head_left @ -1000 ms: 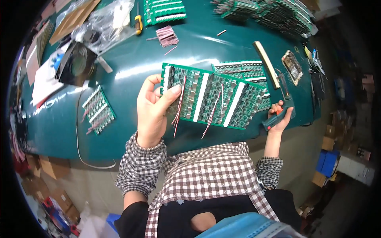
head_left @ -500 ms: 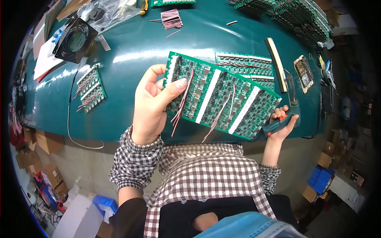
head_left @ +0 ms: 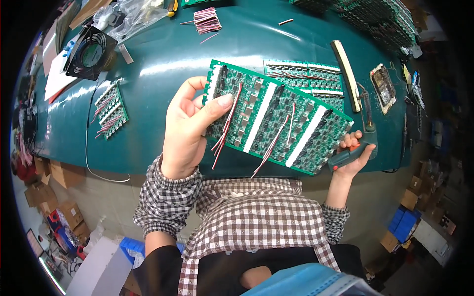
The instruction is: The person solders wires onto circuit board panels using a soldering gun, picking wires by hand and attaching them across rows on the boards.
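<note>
A large green circuit board (head_left: 276, 118) with white strips and dangling red, white and black wires is tilted up above the table. My left hand (head_left: 190, 123) grips its left end, thumb on the front face and the other fingers behind. In my right hand (head_left: 353, 153) is a dark green soldering gun (head_left: 368, 138) with a red trigger, its tip pointing away from me, beside the board's right corner. Behind the held board, another circuit board (head_left: 316, 74) with wires across it lies on the table, partly covered from view.
The green table (head_left: 163, 108) carries a wired circuit board (head_left: 111, 111) and a black fan (head_left: 91, 54) at left. A wire bundle (head_left: 206, 20) lies at the back. Stacked boards (head_left: 380, 22) stand far right, near a wooden bar (head_left: 345, 74) and a solder-stained tray (head_left: 383, 88).
The view has shifted slightly. Both hands keep their holds on the board and the soldering gun, almost unmoved.
</note>
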A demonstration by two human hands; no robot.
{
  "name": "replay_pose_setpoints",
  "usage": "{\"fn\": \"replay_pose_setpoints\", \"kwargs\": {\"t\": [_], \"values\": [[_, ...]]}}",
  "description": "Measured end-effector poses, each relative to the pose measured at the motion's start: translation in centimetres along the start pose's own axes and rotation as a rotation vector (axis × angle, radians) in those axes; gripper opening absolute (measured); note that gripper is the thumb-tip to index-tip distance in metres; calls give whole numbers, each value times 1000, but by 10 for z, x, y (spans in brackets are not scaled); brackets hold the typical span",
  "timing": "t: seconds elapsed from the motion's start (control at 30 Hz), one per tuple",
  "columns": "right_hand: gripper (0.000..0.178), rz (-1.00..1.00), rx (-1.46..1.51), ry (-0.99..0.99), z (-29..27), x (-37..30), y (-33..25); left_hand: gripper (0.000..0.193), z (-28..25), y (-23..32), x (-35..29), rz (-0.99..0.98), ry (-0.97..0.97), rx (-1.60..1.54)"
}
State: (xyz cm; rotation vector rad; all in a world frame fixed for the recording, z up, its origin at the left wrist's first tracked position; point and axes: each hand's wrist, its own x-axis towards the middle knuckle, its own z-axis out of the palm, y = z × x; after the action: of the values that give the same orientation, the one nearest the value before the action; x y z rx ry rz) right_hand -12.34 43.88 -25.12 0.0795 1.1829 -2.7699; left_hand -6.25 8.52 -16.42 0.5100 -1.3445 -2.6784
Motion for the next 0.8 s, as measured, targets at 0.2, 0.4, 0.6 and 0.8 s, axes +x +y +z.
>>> {"fn": "replay_pose_setpoints", "kwargs": {"t": [0.2,0.4,0.6,0.8], "values": [[53,0,21,-24,3,1,1,30,1,3,2,0,-3,9],[54,7,9,-17,12,3,0,29,-10,7,6,-17,9,17],[55,-18,6,6,56,-9,11,27,-82,86,24,-211,-77,396],[55,5,6,3,48,-6,14,34,-101,78,73,-388,-182,795]]}}
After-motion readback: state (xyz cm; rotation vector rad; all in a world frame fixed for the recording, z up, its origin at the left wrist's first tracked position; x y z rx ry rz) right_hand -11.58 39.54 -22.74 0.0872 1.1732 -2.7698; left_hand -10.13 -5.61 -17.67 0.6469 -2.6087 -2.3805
